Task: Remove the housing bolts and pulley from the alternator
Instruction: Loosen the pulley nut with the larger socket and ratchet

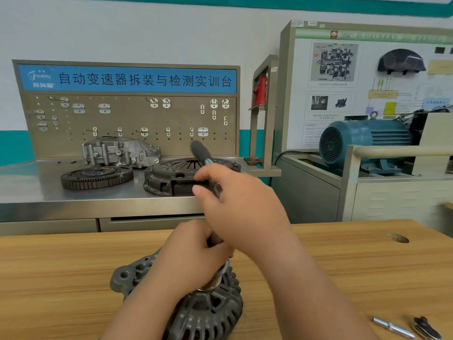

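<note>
Head view, looking down at my work: the alternator (208, 312) sits on the wooden table (61, 278) at bottom centre, pulley end up. The ribbed pulley (215, 282) shows just beneath my left hand (193, 256). That hand's fingers are curled tight over the pulley's top and over what seems to be a socket seated there; the joint itself is hidden. I judge this grip keeps the tool square and stops the shaft from spinning.

A wrench (202, 150) rises from under that hand, slanting up and away from me, its dark handle end free. My right hand (240, 204) is wrapped around the wrench partway along, thumb pointing left, forearm reaching in from the lower right, placed for leverage.

A short metal bar (392, 327) and a second small tool (426, 328) lie on the table at lower right, well apart from the alternator. Beyond the table, a steel bench (36, 192) carries a toothed flywheel (96, 176) and a clutch cover (171, 177).
</note>
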Tool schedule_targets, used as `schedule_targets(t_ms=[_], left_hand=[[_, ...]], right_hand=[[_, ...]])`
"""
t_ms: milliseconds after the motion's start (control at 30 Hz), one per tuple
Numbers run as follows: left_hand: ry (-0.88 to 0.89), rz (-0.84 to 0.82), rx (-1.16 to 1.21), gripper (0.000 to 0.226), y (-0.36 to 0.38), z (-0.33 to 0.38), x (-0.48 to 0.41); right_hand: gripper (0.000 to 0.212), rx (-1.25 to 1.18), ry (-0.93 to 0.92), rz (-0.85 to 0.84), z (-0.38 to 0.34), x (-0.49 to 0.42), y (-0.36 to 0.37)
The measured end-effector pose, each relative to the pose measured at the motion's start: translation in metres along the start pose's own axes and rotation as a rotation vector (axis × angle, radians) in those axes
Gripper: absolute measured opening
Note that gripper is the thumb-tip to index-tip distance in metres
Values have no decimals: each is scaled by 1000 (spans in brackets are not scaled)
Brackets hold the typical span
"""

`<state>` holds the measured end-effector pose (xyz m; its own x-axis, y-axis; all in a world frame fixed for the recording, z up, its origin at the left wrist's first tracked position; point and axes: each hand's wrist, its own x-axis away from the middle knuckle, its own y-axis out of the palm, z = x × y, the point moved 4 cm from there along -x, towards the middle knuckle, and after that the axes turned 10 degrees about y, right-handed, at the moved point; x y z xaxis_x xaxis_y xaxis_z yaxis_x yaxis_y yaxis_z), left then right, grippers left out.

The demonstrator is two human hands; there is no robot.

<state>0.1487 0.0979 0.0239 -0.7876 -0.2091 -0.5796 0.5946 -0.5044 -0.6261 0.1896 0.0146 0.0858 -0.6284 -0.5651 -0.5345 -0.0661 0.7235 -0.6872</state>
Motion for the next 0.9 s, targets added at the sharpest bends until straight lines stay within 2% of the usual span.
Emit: schedule_targets(t_ms=[67, 167, 300, 400, 500, 567, 633, 700, 767, 900], left_hand=[[-10, -8, 21, 33, 1, -2, 0], [-32, -24, 48, 38, 1, -4, -1], [-57, -14, 28, 36, 1, -3, 0], [-53, -15, -12, 38, 2, -1, 0], [-45, -19, -11, 47, 2, 2, 1], [-39, -26, -49, 43, 1, 0, 0], [-45, -36, -86, 38, 1, -2, -1], [-45, -52, -93, 34, 2, -3, -3], [-37, -42, -37, 29, 2, -4, -3], [-56, -43, 52, 37, 4, -7, -2]], right_hand=[[21, -141, -72, -126, 5, -1, -4], [13, -311, -183, -307, 10, -4, -9], [18, -453, -245, -345, 11, -6, -11], [21, -458, -173, -261, 11, -5, -8], [15, -233, -12, -39, 8, -2, -1], [16, -19, 70, 72, 3, 0, 3], [19, 117, 103, 131, 0, -1, 5], [19, 137, 83, 135, 1, -2, 4], [21, 45, 25, 88, 4, -2, 1], [24, -404, -92, -167, 11, -2, -5]])
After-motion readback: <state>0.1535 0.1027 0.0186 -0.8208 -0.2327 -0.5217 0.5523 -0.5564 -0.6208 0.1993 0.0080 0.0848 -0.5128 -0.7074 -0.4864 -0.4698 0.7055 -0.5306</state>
